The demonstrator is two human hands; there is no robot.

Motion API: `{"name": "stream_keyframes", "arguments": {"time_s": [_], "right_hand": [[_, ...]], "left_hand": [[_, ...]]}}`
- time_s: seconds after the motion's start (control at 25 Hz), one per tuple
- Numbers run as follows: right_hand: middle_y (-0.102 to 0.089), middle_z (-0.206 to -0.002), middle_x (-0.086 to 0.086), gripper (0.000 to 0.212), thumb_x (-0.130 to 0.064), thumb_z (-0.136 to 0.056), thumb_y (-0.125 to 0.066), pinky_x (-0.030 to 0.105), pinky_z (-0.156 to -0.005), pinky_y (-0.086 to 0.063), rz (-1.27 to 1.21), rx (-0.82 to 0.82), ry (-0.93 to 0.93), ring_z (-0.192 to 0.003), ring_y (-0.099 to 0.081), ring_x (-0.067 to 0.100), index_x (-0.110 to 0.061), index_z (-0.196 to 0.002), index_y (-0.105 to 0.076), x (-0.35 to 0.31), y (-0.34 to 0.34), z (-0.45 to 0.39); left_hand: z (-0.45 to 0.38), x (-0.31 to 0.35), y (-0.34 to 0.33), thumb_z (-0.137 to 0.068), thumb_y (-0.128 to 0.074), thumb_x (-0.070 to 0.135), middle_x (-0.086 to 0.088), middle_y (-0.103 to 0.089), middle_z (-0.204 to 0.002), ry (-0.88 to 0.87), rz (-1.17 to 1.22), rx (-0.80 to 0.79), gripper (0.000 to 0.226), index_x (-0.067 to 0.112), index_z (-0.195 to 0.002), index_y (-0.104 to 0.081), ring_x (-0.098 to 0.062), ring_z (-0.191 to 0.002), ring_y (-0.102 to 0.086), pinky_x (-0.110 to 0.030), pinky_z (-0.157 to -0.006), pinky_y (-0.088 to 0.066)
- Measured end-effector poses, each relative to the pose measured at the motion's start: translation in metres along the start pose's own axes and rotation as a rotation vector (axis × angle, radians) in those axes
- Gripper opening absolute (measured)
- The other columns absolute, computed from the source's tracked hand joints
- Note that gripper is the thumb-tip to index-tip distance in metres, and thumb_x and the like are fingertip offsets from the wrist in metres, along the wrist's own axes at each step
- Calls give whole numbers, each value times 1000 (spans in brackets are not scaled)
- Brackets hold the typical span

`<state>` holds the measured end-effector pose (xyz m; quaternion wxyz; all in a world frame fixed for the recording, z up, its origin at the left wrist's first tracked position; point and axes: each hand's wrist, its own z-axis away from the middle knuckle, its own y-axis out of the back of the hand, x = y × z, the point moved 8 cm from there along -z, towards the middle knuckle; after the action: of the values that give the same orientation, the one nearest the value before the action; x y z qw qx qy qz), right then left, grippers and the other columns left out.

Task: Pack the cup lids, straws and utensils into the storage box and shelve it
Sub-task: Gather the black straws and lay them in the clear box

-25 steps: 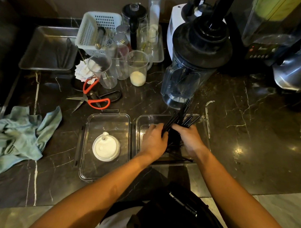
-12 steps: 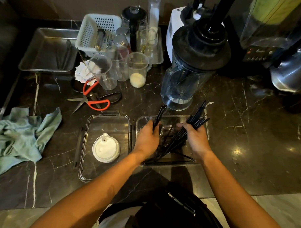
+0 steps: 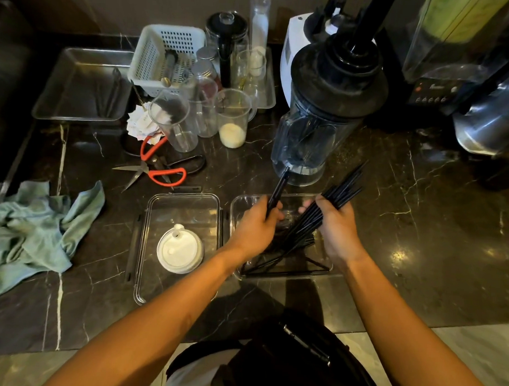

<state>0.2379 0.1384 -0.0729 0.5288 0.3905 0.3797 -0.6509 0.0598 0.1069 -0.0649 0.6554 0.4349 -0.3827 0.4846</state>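
Observation:
A clear storage box (image 3: 238, 201) sits open on the dark marble counter, with loose black straws lying in its bottom. My right hand (image 3: 337, 229) grips a bundle of black straws (image 3: 338, 191) slanting up to the right over the box. My left hand (image 3: 256, 226) holds a single thick black straw (image 3: 278, 190) upright above the box's left side. The box's clear lid (image 3: 147, 247) lies flat to the left, with a stack of white cup lids (image 3: 179, 252) on it.
A blender jug (image 3: 316, 122) stands just behind the box. Red-handled scissors (image 3: 158, 172), plastic cups (image 3: 233, 117), a white basket (image 3: 163, 54) and a steel tray (image 3: 81, 82) sit at the back left. A green cloth (image 3: 29, 231) lies at the left.
My hands have drawn apart: the left now holds one thick straw up by itself, while the right keeps the bundle, tilted further to the right.

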Motion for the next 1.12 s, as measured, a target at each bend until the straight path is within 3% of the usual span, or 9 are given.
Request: {"name": "stream_keyframes", "arguments": {"time_s": [0.12,0.2,0.28,0.4,0.6,0.72,0.84,1.0,1.12], "right_hand": [[-74,-90,6,10,-11,-106,-53,49,-97,-57,-55,-49,-78,-91,-74,23,-9,-107,-63,3,-18,0],[-76,-103,8,14,-12,-105,-54,50,-103,-55,-42,-38,-105,-103,-73,24,-9,-110,-66,5,-28,-1],[-75,-117,6,19,-9,-104,-53,41,-101,-55,-37,-2,-114,-110,-71,20,-17,-115,-66,5,-37,1],[-70,-123,4,31,-5,-105,-49,25,-86,-53,-27,47,-98,-106,-67,10,-17,-132,-60,2,-45,6],[-70,-117,4,33,-8,-102,-54,36,-96,-51,14,65,-156,-107,-67,18,-15,-134,-59,13,-47,8],[-73,-119,12,31,-15,-98,-61,42,-98,-55,20,10,-161,-115,-69,29,-12,-129,-63,14,-46,8],[-70,-124,15,27,-28,-97,-65,47,-103,-53,-53,19,-61,-115,-68,27,-15,-122,-63,-5,-33,4],[-71,-117,16,38,-26,-103,-60,46,-100,-54,-173,107,131,-107,-70,25,-8,-136,-53,-40,-9,-1],[-70,-119,5,39,-22,-107,-53,38,-95,-56,-79,151,207,-110,-70,21,-12,-144,-50,-54,-2,0]], "left_hand": [[-7,-4,-12,-108,-45,32,7,-66,-118,61,5,-79,24,27,-130,-54,-9,-111,-64,-21,-82,-48],[-9,-5,-17,-108,-44,34,8,-63,-125,86,26,-77,36,27,-143,-46,-11,-116,-61,-27,-90,-48],[-11,-8,-21,-108,-45,32,10,-62,-122,83,16,-104,38,25,-145,-42,-8,-111,-59,-29,-93,-48],[-13,-16,-23,-103,-53,24,10,-64,-113,106,10,-163,39,21,-141,-45,-9,-104,-61,-25,-82,-47],[-14,-26,-24,-79,-77,9,-1,-66,-119,90,-56,-233,71,17,-140,-43,-14,-111,-64,-36,-94,-56],[-16,-28,-25,-85,-75,10,-7,-70,-112,53,-76,-191,54,19,-133,-51,-20,-102,-69,-46,-92,-58],[-15,-28,-26,-93,-70,14,-11,-72,-104,47,-101,-231,42,19,-131,-54,-23,-93,-72,-45,-88,-60],[-8,-30,-33,-94,-70,17,3,-70,-104,65,-149,-355,50,23,-140,-50,-12,-95,-70,-36,-93,-57],[-7,-30,-38,-94,-71,19,15,-64,-108,64,-194,-402,43,27,-132,-55,-7,-105,-63,-29,-98,-50]]}}
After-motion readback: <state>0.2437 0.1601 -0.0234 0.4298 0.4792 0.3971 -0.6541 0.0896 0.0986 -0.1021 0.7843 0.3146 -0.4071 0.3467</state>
